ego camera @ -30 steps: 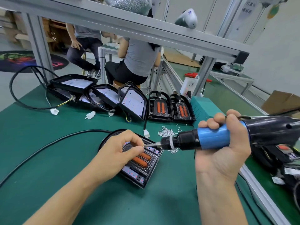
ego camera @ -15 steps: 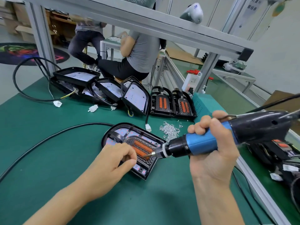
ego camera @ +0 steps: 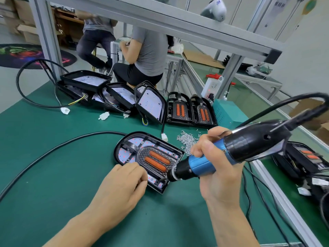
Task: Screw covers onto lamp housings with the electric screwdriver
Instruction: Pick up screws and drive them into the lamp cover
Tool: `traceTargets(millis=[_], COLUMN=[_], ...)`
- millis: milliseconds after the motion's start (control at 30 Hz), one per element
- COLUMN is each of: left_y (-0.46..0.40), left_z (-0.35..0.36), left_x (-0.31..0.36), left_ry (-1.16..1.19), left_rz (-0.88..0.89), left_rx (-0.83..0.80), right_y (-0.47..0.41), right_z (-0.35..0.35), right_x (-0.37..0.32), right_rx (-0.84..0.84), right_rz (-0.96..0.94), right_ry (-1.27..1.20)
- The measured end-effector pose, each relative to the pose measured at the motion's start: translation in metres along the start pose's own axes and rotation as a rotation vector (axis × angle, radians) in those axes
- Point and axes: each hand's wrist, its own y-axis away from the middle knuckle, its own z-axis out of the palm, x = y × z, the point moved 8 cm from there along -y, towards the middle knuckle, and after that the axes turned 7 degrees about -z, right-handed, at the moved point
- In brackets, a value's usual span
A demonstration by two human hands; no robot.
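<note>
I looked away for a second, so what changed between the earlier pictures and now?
The electric screwdriver, gripped in the right hand, swung its tip from level above the lamp housing down to the near corner. The left hand slid off the orange strips toward the near edge. The loose screws and the stacked housings behind stayed put.

left hand [ego camera: 122,184] bare | right hand [ego camera: 216,168] bare | forearms unsleeved

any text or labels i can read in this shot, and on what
No text here can be read.
Paper sign on the far wall: dark print, too blurred.
White device on the top rail: blue mark, illegible.
Electric screwdriver: no label shows.
Lamp housing: only red dots, no lettering.
</note>
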Motion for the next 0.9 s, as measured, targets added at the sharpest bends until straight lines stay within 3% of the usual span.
traceTargets(millis=[433, 600, 767, 900], left_y=[-0.001, -0.001, 0.003, 0.007], left_z=[-0.007, -0.017, -0.031, -0.030], left_x=[-0.005, -0.010, -0.049, -0.093], left_ry=[-0.075, -0.125, -0.182, -0.265], left_rz=[-0.129, -0.140, -0.382, -0.589], left_rx=[0.019, 0.131, 0.202, 0.151], right_y=[0.004, 0.004, -0.017, -0.045], right_z=[0.002, -0.009, -0.041, -0.089], right_x=[0.010, 0.003, -0.030, -0.033], right_rx=[-0.029, 0.082, 0.231, 0.353], right_rz=[0.026, -0.014, -0.165, -0.080], right_ry=[0.015, 0.039, 0.216, 0.461])
